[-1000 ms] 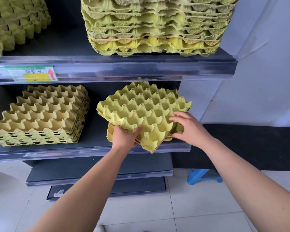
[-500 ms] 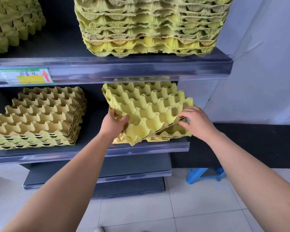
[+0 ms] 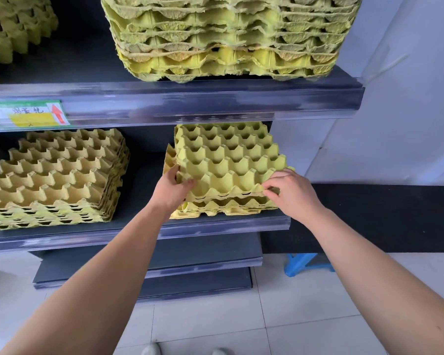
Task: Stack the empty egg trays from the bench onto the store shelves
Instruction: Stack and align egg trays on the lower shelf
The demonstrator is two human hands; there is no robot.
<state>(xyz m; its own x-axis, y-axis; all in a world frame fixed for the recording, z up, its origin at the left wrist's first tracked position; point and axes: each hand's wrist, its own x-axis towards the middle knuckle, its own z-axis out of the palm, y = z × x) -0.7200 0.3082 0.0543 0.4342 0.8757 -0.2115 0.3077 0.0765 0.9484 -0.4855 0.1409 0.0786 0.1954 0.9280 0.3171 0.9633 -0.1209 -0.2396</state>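
The yellow egg tray (image 3: 228, 160), skewed and tilted half a second ago, now sits nearly square on the short stack of trays (image 3: 231, 207) on the middle shelf (image 3: 223, 226), pushed further in, with both hands still on it. The left hand (image 3: 171, 192) has a closed grip on the tray's front left corner, thumb on top. The right hand (image 3: 291, 194) pinches the front right edge, fingers curled over the rim. Between the two grips runs the tray's front edge, resting on the stack. Well to the left of the left grip stands a taller tray pile (image 3: 54, 175). Above both grips, a thick pile of worn trays (image 3: 228, 39) fills the upper shelf (image 3: 215, 98). A blue stool (image 3: 303, 262) stands on the floor below the right grip.
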